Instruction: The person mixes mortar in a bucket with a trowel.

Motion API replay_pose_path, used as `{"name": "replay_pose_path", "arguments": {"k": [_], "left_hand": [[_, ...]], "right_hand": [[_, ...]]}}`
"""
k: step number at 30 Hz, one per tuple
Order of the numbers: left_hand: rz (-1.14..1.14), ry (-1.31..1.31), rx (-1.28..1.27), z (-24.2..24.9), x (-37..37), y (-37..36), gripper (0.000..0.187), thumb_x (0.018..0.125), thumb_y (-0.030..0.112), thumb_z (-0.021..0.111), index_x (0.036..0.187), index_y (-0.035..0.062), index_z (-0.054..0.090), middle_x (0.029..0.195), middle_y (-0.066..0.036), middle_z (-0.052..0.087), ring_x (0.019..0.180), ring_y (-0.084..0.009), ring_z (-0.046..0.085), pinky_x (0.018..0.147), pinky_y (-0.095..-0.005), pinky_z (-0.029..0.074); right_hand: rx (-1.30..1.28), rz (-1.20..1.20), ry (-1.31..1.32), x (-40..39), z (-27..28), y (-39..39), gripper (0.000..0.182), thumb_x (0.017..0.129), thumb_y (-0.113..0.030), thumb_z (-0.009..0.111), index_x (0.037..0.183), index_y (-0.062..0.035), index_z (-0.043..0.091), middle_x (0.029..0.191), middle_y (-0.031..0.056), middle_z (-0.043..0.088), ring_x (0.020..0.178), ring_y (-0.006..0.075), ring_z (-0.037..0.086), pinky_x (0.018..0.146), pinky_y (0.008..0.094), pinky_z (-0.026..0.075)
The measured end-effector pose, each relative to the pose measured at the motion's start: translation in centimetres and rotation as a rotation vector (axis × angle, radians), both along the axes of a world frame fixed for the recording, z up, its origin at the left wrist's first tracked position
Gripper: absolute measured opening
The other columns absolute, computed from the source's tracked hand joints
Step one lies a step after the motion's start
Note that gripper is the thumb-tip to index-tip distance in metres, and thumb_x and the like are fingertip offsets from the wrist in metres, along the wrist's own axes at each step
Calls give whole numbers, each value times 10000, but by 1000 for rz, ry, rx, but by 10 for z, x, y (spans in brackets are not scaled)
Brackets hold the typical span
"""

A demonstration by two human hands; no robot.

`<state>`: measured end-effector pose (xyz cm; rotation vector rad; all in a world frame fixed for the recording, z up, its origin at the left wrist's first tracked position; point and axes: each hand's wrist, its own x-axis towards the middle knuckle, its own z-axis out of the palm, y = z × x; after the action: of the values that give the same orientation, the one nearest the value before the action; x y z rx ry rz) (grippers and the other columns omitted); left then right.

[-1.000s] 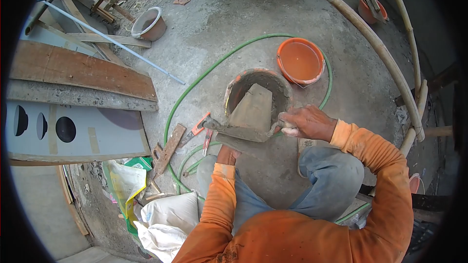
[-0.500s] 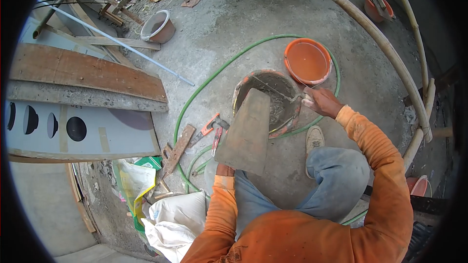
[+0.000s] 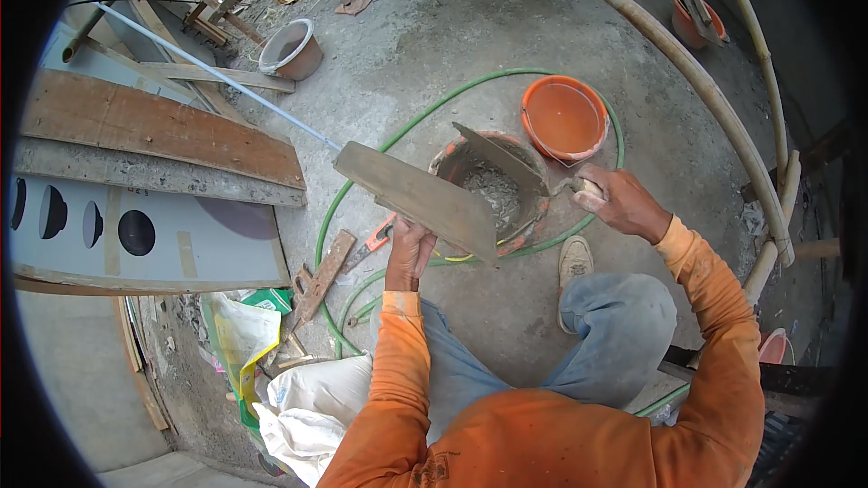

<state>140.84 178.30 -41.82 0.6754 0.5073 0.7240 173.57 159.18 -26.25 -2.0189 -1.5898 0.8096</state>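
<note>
My left hand (image 3: 410, 253) is closed at the underside of a long, flat mortar board (image 3: 411, 197), its grip hidden beneath. The board's grey face is tilted, and its right end overlaps the near side of a bucket (image 3: 535, 233) in my view. Grey wet mortar (image 3: 493, 192) lies inside that bucket. In my right hand (image 3: 626, 205) is the pale handle of a trowel (image 3: 503, 159). The trowel's mortar-coated blade is over the bucket, turned nearly on edge. Just behind my right hand stands an orange bucket (image 3: 566, 117) of brownish water.
A green hose (image 3: 336, 217) loops around both buckets. Left of my legs lie an orange-handled saw (image 3: 375, 237), a wooden tool (image 3: 325, 276) and white sacks (image 3: 316, 393). Planks (image 3: 163, 131) rest at the left. A bamboo pole (image 3: 669, 32) curves along the right.
The mortar board has swung from near upright in view to slanting left, showing my left hand beneath. My right hand has moved slightly right and down; the trowel blade now shows broadly above the mortar.
</note>
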Motion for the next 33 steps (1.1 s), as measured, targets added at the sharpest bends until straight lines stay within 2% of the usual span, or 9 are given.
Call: {"name": "replay_pose_path", "arguments": {"k": [3,9,12,14,17,21,26,28,33], "left_hand": [[99,75,13,-3,6,2,460,871,43,714,1297,25,541,1268,-83,624,1150,-238,628,1016,-428,518],[242,-88,-87,-9,28,-8,480,854,30,726,1304,49,560,1315,-80,595,1244,-261,563,1099,-453,460],[277,-121,-92,-14,32,-10,526,858,97,767,1338,66,552,1364,-83,580,1297,-269,525,1140,-485,413],[288,-223,-179,0,35,-17,576,850,183,798,1359,81,549,1411,-82,562,1331,-278,497,1162,-514,375],[256,-250,-162,-21,22,-18,626,833,248,816,1371,84,540,1430,-83,553,1344,-285,486,1166,-533,360],[232,-242,-162,-38,14,-31,611,837,252,815,1361,85,548,1417,-85,562,1342,-289,486,1164,-529,362],[277,-170,-194,-40,22,-34,614,821,263,828,1342,77,561,1391,-88,582,1335,-283,494,1163,-526,366],[275,-155,-209,-41,23,-34,627,811,270,836,1341,77,561,1386,-87,585,1329,-281,500,1163,-525,367],[205,-214,-167,-50,29,-39,600,809,239,839,1325,80,577,1369,-79,597,1303,-288,525,1152,-514,381]], "right_hand": [[-10,41,8,-13,18,-1,322,947,-258,653,1121,7,601,804,223,657,731,398,658,693,466,487],[-57,192,-11,-45,33,8,332,954,-282,646,1105,7,584,797,232,666,741,426,662,679,507,478],[87,293,-179,-51,20,6,337,954,-321,633,1094,-21,571,773,196,665,731,423,655,672,532,480],[48,276,-215,-48,15,6,336,951,-325,637,1095,-28,572,769,194,665,730,421,656,668,532,481],[12,242,-259,-36,-10,7,340,948,-335,641,1107,-42,578,765,195,667,733,422,658,665,534,484],[7,141,-237,-13,-58,4,360,946,-351,639,1148,-56,590,770,207,673,749,431,659,678,537,491],[-42,123,-189,-18,-50,-1,380,947,-365,633,1162,-55,592,776,210,677,757,431,661,688,539,494],[-46,219,-217,-22,-39,-2,387,951,-369,625,1161,-46,588,776,214,674,760,433,657,700,555,487],[-50,130,-253,-3,-83,8,387,956,-376,612,1151,-43,591,786,224,666,774,450,650,717,563,484]]}}
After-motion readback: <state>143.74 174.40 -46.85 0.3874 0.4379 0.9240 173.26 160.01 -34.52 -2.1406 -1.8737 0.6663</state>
